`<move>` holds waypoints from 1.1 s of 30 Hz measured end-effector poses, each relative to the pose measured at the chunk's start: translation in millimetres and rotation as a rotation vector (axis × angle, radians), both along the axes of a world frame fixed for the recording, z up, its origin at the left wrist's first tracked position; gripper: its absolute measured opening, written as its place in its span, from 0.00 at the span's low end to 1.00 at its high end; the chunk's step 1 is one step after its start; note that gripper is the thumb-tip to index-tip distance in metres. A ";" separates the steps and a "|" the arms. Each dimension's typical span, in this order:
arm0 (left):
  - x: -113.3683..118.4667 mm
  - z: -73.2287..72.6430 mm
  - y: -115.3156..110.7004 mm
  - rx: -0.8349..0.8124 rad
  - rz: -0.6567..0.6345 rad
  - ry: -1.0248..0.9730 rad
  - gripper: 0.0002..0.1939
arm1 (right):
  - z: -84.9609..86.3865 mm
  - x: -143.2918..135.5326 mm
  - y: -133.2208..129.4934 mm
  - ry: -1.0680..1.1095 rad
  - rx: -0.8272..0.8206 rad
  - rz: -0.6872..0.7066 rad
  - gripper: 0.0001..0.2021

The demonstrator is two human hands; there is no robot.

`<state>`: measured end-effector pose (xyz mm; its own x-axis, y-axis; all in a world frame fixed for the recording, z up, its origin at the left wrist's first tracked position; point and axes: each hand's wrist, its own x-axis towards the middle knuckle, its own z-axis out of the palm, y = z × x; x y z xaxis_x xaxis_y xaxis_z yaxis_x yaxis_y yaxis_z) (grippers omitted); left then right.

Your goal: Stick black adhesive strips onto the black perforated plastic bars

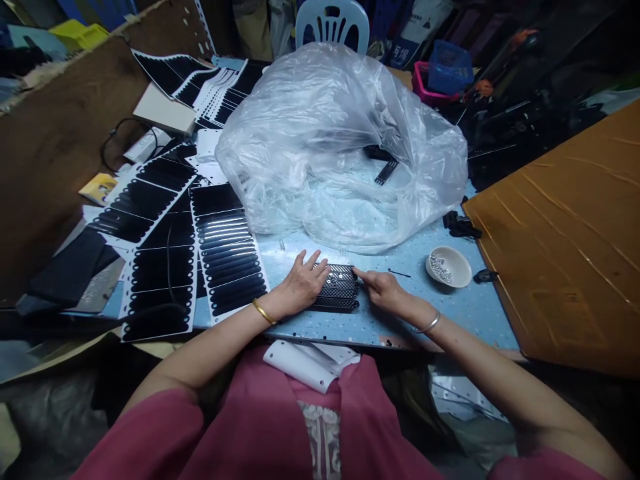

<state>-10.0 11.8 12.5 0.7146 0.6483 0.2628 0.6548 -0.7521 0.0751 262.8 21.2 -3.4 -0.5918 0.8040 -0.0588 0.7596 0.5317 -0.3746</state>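
A black textured rectangular piece (336,289), seemingly made of several strips side by side with small bright dots on top, lies on the blue speckled table (300,329). My left hand (301,285) rests over its left side, fingers spread. At its upper right corner my right hand (384,288) touches it with a stretched index finger, the other fingers curled under. A thin dark stick (400,273) lies just beyond my right hand. Farther right stands a white bowl (456,268) with small shiny metal parts. What is under my left palm is hidden.
A large clear plastic bag (310,113) fills the table's middle, black pieces (387,172) showing at its opening. Sheets of black strips (227,247) cover the left side. A brown cardboard box (565,253) borders the right. White sheets (313,363) lie at the front edge.
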 end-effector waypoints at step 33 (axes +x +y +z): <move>-53.8 10.3 21.8 0.034 -0.060 0.184 0.18 | 4.7 -7.3 -3.9 -0.158 0.003 0.053 0.28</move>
<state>-63.8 33.6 22.8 0.7898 0.5958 0.1458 0.6088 -0.7904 -0.0679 255.5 17.2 1.3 -0.6168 0.7722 -0.1523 0.7799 0.5734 -0.2510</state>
